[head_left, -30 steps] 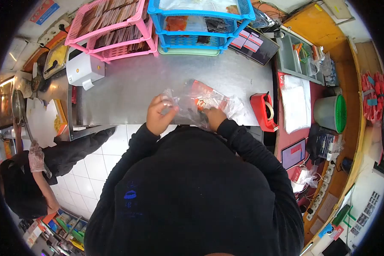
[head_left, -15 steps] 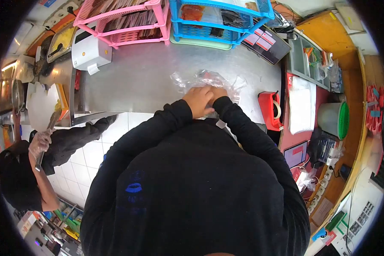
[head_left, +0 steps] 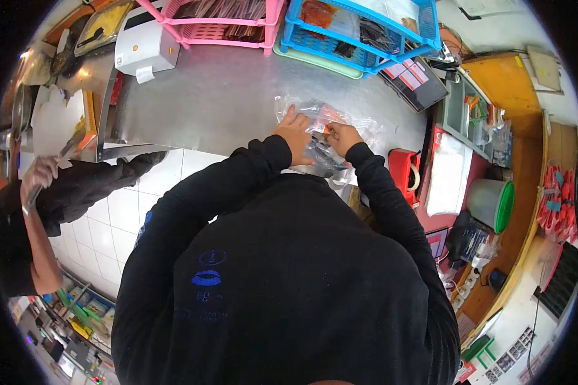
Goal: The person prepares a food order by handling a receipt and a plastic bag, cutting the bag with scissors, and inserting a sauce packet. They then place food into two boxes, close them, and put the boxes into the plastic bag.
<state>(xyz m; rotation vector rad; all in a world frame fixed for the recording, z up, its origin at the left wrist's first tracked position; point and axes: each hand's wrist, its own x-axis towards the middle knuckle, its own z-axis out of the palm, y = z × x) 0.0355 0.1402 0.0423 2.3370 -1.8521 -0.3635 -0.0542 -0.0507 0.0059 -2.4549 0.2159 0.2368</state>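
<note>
A clear plastic bag (head_left: 329,168) lies near the front edge of the metal table (head_left: 199,102). Something red-orange and something dark show through it. My left hand (head_left: 294,137) rests on the bag's left side, its thumb and fingers spread. On the other side, my right hand (head_left: 344,137) has its fingers curled and pinched at the bag, close to the red-orange part. What exactly lies under those fingertips is too small to tell.
Pink (head_left: 221,32) and blue (head_left: 359,38) racks stand at the back, with a white label printer (head_left: 146,48) on the left. A red tape dispenser (head_left: 402,176) sits to the right. At far left, a co-worker's gloved hand (head_left: 40,176) holds a long tool.
My hands were together over the bag and are now apart, the left lying spread, the right pinching. More of the bag's red and dark contents shows. The co-worker's hand has shifted left.
</note>
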